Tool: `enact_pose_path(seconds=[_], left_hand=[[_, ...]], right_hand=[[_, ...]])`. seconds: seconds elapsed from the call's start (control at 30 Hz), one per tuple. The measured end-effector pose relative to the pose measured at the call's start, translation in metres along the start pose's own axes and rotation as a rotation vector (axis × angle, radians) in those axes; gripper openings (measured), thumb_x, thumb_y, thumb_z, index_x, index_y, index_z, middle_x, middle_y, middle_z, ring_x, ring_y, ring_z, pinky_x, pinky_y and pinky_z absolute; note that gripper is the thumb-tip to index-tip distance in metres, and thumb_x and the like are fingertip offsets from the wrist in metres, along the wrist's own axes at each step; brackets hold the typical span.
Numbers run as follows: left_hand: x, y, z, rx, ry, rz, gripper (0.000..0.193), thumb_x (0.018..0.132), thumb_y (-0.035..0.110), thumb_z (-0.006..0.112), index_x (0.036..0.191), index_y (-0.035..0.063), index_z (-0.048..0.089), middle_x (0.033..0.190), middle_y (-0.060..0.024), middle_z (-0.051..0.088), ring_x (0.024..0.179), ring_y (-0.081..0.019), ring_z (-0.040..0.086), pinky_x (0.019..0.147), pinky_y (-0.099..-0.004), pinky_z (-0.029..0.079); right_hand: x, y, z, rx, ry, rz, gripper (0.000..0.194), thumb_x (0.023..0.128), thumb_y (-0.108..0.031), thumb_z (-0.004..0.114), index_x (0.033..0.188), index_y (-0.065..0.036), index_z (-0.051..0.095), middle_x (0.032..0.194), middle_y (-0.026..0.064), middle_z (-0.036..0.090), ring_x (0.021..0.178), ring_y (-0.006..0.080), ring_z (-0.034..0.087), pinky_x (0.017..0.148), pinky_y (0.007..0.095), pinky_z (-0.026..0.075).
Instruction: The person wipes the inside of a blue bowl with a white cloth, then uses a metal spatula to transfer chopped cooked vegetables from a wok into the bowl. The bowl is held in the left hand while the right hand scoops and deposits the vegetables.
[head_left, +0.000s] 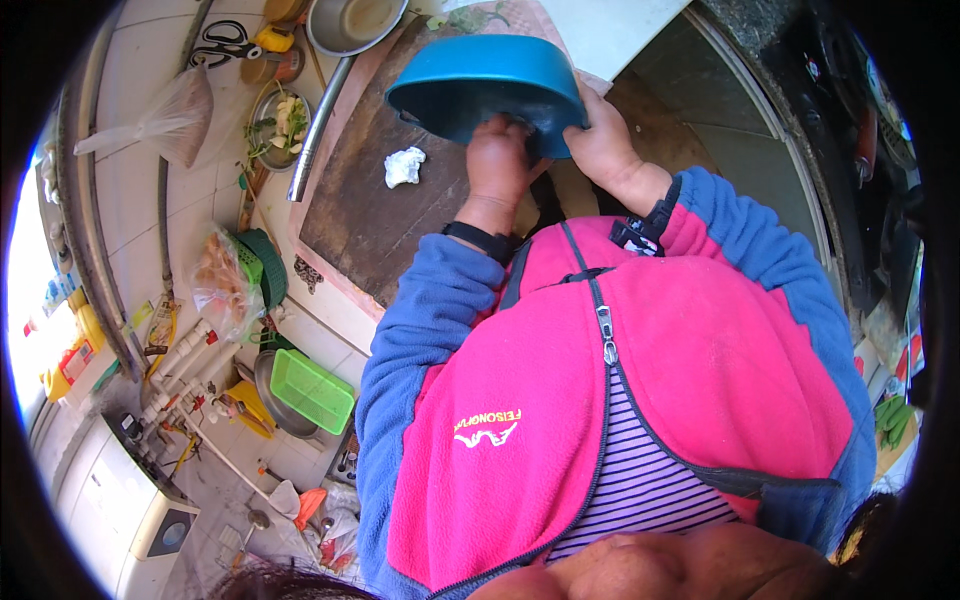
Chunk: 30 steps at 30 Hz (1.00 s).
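A teal blue basin (487, 64) is tilted above a dark wooden board, its opening towards me. My right hand (611, 142) grips its right-hand rim, the fingers passing behind the wall. My left hand (499, 161) reaches into the basin, its fingers bent against the inner side. Whether those fingers hold something cannot be made out. On the board (360, 210), left of my left hand, lies a small crumpled white piece (405, 166), tissue or thin plastic.
Left of the board are a metal pan (352, 22), a metal bowl of greens and pale pieces (279, 127), and black-handled scissors (225, 46). A tied plastic bag (180, 116) hangs by the wall. Further down are a green plastic basket (311, 390) and water pipes (187, 360). A black stove (840, 150) stands right.
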<state>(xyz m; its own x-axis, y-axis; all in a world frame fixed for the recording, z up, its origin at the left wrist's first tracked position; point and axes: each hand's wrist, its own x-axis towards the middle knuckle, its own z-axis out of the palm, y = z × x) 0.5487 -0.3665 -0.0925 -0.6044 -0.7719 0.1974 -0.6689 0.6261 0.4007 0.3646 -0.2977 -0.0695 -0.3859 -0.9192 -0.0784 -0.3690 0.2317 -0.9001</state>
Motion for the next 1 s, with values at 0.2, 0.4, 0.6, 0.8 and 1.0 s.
enact_pose_path(seconds=[0.2, 0.4, 0.6, 0.8, 1.0], left_hand=[[-0.009, 0.003, 0.003, -0.287, 0.097, -0.436, 0.014, 0.079, 0.016, 0.061, 0.085, 0.0073, 0.069, 0.093, -0.0136, 0.065, 0.085, -0.0336, 0.062, 0.073, -0.0425, 0.051], [-0.016, -0.013, 0.02, -0.573, 0.13, -0.46, 0.012, 0.081, 0.017, 0.062, 0.087, 0.0084, 0.068, 0.092, -0.0128, 0.067, 0.082, -0.0361, 0.063, 0.072, -0.0417, 0.052], [-0.022, -0.004, 0.019, -0.219, -0.018, -0.018, 0.009, 0.079, 0.016, 0.062, 0.08, 0.0078, 0.067, 0.087, -0.0138, 0.065, 0.08, -0.0332, 0.064, 0.067, -0.0427, 0.052], [-0.021, 0.0, -0.006, -0.132, 0.091, -0.364, 0.012, 0.082, 0.017, 0.062, 0.081, 0.0051, 0.065, 0.092, -0.0147, 0.067, 0.081, -0.034, 0.064, 0.069, -0.0422, 0.052], [-0.037, -0.003, 0.02, -0.069, 0.036, -0.147, 0.008, 0.08, 0.014, 0.062, 0.083, 0.0083, 0.067, 0.091, -0.0123, 0.065, 0.082, -0.0338, 0.063, 0.069, -0.042, 0.052]], right_hand=[[0.001, 0.002, 0.005, 0.023, 0.024, -0.079, 0.055, 0.073, -0.002, 0.057, 0.127, -0.004, 0.051, 0.111, 0.0245, 0.061, 0.106, 0.0415, 0.058, 0.09, 0.0422, 0.047], [0.0, 0.002, 0.008, 0.066, 0.004, 0.03, 0.052, 0.072, -0.002, 0.056, 0.124, -0.003, 0.054, 0.11, 0.0249, 0.061, 0.106, 0.0415, 0.058, 0.09, 0.0415, 0.047], [0.0, 0.001, 0.008, 0.057, 0.005, 0.063, 0.05, 0.072, -0.003, 0.056, 0.122, -0.002, 0.056, 0.109, 0.0259, 0.061, 0.104, 0.0425, 0.058, 0.09, 0.0423, 0.047], [-0.001, 0.001, 0.009, 0.027, 0.004, 0.037, 0.049, 0.072, -0.004, 0.057, 0.121, -0.002, 0.056, 0.109, 0.0262, 0.061, 0.104, 0.0434, 0.057, 0.089, 0.0433, 0.047], [-0.001, 0.001, 0.012, 0.062, -0.014, 0.052, 0.049, 0.073, -0.004, 0.057, 0.121, -0.001, 0.056, 0.109, 0.0259, 0.061, 0.103, 0.0431, 0.058, 0.088, 0.0441, 0.047]])
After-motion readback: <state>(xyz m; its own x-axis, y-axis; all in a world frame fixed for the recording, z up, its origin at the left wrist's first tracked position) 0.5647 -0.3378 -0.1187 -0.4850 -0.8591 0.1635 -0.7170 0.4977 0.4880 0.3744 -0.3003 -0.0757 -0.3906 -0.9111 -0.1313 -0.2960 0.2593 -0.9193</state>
